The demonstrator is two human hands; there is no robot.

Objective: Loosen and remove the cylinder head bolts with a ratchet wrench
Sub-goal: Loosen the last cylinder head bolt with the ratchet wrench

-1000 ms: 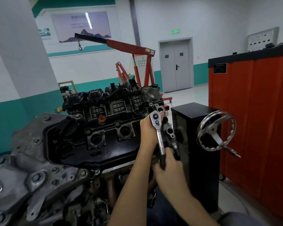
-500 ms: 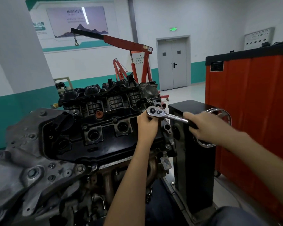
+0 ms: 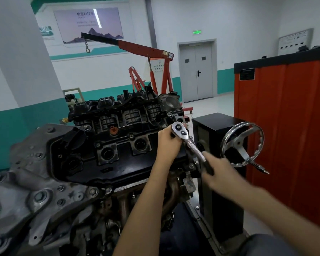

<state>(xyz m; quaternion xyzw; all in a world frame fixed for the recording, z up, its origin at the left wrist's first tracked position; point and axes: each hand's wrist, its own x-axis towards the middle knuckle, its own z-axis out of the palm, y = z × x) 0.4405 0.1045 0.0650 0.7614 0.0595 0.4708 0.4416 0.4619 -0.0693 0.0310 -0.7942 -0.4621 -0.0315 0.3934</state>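
A chrome ratchet wrench sits with its head at the right end of the black engine head cover. My left hand is curled round the wrench just under its head, which hides the socket and the bolt. My right hand, blurred by motion, grips the wrench's dark handle, and the handle slants down to the right. Several small bolts show along the cover's edges.
The engine hangs on a stand with a black column and a chrome handwheel just right of my hands. A red-orange cabinet fills the right side. A red engine crane stands behind. A grey cast housing is at lower left.
My right hand swung the wrench handle from pointing down, out to the right, and now back down-right. My left hand stayed at the wrench head.
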